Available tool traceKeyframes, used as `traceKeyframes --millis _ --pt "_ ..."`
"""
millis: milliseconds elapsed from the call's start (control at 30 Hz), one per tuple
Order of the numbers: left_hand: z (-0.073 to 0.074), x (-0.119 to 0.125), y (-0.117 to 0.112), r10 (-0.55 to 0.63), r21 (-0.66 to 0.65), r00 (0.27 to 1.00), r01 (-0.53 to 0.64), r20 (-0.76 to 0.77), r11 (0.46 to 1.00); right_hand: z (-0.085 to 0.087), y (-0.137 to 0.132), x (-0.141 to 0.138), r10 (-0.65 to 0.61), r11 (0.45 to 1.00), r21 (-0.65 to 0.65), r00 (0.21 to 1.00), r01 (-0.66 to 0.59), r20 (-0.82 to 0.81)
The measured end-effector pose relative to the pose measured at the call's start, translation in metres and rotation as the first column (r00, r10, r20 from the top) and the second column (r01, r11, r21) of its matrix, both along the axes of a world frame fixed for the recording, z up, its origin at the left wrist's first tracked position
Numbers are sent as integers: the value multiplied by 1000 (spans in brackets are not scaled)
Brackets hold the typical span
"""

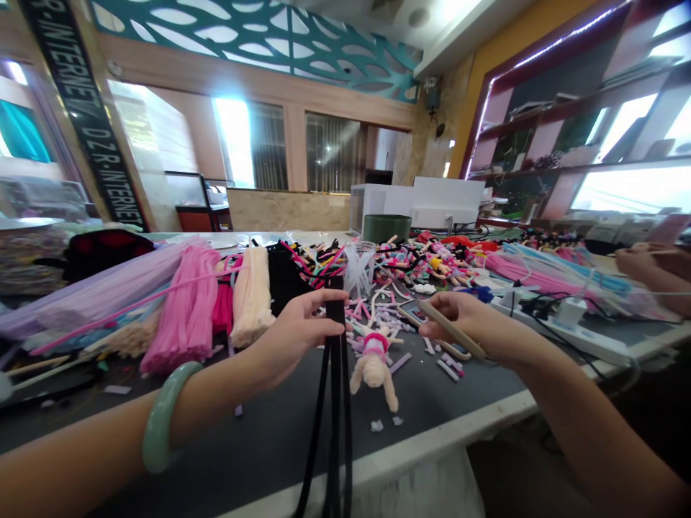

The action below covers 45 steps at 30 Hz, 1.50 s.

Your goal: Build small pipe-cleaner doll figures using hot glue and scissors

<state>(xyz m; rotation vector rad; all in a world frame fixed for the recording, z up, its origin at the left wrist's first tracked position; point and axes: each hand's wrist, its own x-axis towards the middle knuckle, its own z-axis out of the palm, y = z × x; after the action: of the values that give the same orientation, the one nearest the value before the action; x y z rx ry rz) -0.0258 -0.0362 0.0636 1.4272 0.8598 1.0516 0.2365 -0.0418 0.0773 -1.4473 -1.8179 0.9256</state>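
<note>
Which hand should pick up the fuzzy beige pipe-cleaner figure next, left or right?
Probably the right hand: it holds only a slim beige stick, while the left hand is closed around a bundle of black pipe cleaners. The beige pipe-cleaner figure lies between them.

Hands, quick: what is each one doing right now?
Left hand: closed, holding black pipe cleaners.
Right hand: closed, holding a beige rod.

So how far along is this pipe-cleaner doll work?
Done: a heap of small dolls and a cream figure with a pink band lie out. In hand: the left hand grips black pipe cleaners; the right hand holds a pale stick. Left: bundles of pink pipe cleaners and cream pipe cleaners.
</note>
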Motion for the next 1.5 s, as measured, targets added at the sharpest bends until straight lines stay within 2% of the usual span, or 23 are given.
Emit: traceKeyframes --millis 67,267,500,600,833,1233,1500 --pt "0 2 -4 -22 -43 999 23 27 999 -1 -2 -10 -12 999 30 994 15 -104" --pt "-4 6 -14 -220 -61 975 219 -13 974 -8 -5 -39 6 988 145 921 55 -390" --pt "-3 12 -24 -288 -91 956 282 -63 955 -20 -6 -45 215 960 268 832 -84 -512" --pt "-4 12 -25 -308 -103 949 300 -69 948 -22 -8 -47 264 954 266 813 -140 -519" --pt "0 13 -26 -329 -85 944 325 -35 942 -25 -10 -51 293 954 210 820 -215 -491" --pt "1 13 -26 -279 -114 959 272 -44 955 -26 -11 -50 291 948 259 839 -187 -460" --pt "-1 13 -24 -284 -126 958 279 -24 952 -24 -11 -48 328 939 256 826 -230 -459"
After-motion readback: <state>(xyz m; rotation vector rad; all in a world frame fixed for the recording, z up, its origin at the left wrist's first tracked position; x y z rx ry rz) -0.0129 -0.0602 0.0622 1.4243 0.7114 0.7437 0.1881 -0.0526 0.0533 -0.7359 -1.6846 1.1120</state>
